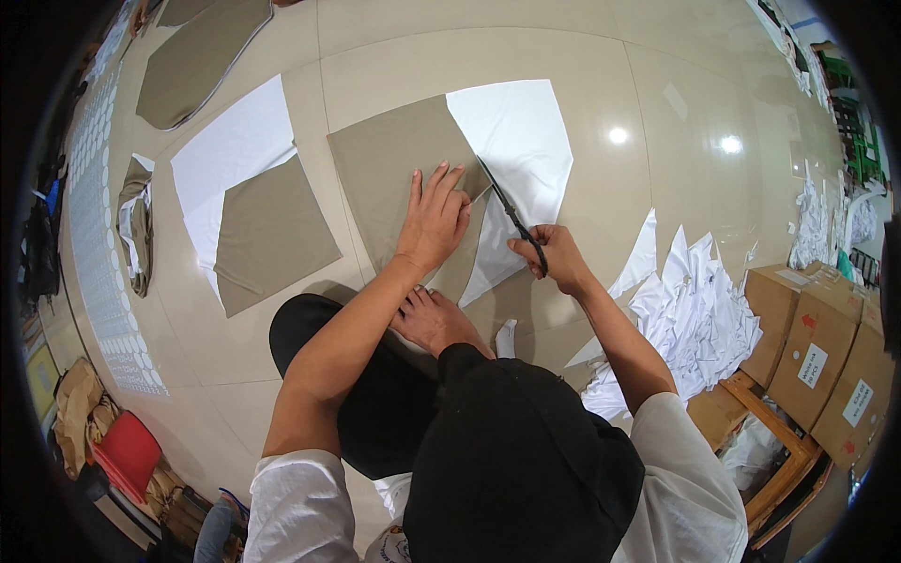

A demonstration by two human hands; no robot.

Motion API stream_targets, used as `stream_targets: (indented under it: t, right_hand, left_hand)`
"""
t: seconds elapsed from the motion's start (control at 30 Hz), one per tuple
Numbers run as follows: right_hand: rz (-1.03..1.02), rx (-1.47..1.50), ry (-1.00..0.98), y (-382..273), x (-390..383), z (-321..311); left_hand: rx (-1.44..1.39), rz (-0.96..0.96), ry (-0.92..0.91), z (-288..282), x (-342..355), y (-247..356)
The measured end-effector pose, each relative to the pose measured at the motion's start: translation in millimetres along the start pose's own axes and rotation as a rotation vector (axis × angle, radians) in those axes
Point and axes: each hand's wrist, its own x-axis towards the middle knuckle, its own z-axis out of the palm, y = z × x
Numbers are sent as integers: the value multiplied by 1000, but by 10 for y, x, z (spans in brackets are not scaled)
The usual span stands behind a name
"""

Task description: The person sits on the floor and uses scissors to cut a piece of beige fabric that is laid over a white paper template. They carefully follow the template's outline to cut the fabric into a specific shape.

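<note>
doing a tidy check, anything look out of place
Yes: off to the right, white scraps lie in a jumbled heap by the cardboard boxes, untidy compared with the tan cloth spread flat under the left hand.

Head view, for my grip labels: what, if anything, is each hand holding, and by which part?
The right hand holds dark scissors by the handles. The left hand lies on brown cloth; a pinch cannot be told.

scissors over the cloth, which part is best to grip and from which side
Probably the handle loops, from the near right, where the right hand holds them. The dark scissors lie slanted, their blades pointing away and to the left over the white cloth, so this side seems to keep the hand behind the cutting edges.
</note>
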Motion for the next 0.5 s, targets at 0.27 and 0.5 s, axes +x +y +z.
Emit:
stream_targets:
  t: [0.27, 0.5]
  right_hand:
    - [-29, 6, 1, -160, 131, 53]
    - [-24, 48, -9, -226, 186, 99]
  left_hand:
    - [-9, 11, 18, -2, 9, 5]
    - [-7, 14, 18, -17, -3, 4]
